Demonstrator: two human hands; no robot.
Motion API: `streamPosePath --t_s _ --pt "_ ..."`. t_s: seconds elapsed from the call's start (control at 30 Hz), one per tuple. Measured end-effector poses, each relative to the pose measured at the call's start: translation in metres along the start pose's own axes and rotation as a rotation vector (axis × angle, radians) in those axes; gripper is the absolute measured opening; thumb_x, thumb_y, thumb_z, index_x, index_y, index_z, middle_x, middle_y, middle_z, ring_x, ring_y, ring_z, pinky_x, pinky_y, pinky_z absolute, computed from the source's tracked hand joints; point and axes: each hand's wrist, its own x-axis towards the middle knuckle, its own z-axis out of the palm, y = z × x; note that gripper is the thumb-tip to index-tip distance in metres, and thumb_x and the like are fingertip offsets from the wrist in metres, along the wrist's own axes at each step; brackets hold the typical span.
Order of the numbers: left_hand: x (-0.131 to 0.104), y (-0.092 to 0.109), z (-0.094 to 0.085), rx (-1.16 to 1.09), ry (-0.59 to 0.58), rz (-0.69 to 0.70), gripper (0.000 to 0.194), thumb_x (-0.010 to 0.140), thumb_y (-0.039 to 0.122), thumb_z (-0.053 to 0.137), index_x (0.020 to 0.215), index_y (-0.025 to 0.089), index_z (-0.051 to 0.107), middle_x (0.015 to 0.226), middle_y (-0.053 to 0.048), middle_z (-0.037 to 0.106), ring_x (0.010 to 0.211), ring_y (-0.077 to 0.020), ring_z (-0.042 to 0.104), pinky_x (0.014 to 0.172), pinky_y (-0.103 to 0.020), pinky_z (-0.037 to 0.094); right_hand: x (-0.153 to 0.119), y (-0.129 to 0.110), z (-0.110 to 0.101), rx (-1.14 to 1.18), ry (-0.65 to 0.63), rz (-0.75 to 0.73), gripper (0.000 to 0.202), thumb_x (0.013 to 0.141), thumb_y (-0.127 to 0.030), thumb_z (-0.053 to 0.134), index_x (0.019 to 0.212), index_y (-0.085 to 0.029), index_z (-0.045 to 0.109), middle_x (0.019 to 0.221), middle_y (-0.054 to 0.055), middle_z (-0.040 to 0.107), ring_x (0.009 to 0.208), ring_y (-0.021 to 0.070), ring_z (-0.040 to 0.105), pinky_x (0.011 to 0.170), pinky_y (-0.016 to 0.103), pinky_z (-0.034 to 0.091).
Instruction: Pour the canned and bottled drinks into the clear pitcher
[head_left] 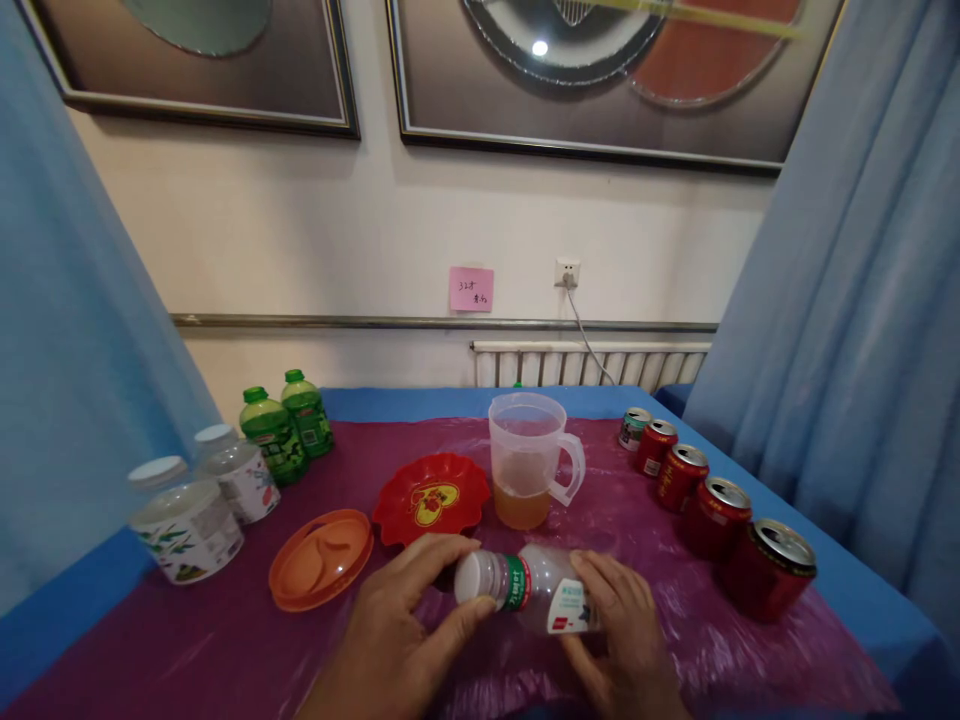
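Note:
Near the table's front a clear plastic bottle [538,590] with a green and red neck label lies sideways in my hands, its white cap [469,577] pointing left. My left hand [409,620] has its thumb and fingers around the cap end. The bottle's body is wrapped by my right hand [619,630], partly covering a white label. Just beyond stands a translucent pitcher [527,450] with amber liquid in its bottom. Left of the pitcher is a red scalloped dish [472,515] with a yellow print, and an orange divided plate [322,560] sits further left.
Two white-capped jars [187,530] and two green bottles [274,435] line the left side. Several drink cans [772,570] run along the right edge. Purple plastic sheeting [337,440] covers the blue table; a radiator [585,362] and blue curtains [832,300] stand around it.

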Motion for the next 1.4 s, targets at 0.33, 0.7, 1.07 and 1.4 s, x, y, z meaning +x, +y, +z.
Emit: streamPosePath --t_s 0.33,0.7,1.07,1.4 --pt "-0.01 0.008 -0.006 -0.088 -0.04 -0.084 0.022 0.082 0.043 0.068 0.095 0.025 0.069 0.092 -0.001 0.071 0.083 -0.018 0.065 0.076 -0.029 0.051 -0.004 -0.01 0.003 0.008 0.037 -0.021 0.057 0.082 -0.022 0.059 0.137 -0.02 0.046 0.118 0.014 0.067 0.107 0.033 0.065 0.086 0.05 0.051" --pt "-0.015 0.0 -0.016 -0.267 -0.052 -0.044 0.032 0.078 0.037 0.073 0.11 0.035 0.073 0.118 -0.003 0.071 0.114 -0.0248 0.063 0.103 -0.04 0.046 -0.006 0.002 0.015 0.088 -0.017 -0.101 0.068 0.079 -0.028 0.066 0.142 -0.021 0.044 0.114 0.012 0.072 0.098 0.0321 0.071 0.08 0.045 0.058" --pt "-0.011 0.01 -0.012 -0.486 -0.109 0.074 0.018 0.087 0.036 0.065 0.102 0.026 0.063 0.114 -0.004 0.066 0.11 -0.0203 0.061 0.093 -0.03 0.051 0.012 -0.028 0.015 0.586 -0.235 0.134 0.07 0.069 -0.026 0.075 0.135 -0.027 0.053 0.118 0.01 0.07 0.104 0.0305 0.07 0.087 0.041 0.06" --pt "0.002 0.033 -0.037 -0.788 -0.458 0.118 0.014 0.087 0.024 0.066 0.101 0.023 0.069 0.113 -0.007 0.068 0.111 -0.0222 0.062 0.097 -0.038 0.049 0.025 -0.046 0.011 1.303 -0.597 0.373 0.068 0.075 -0.066 0.07 0.134 -0.034 0.057 0.122 0.006 0.071 0.108 0.0312 0.069 0.095 0.05 0.055"
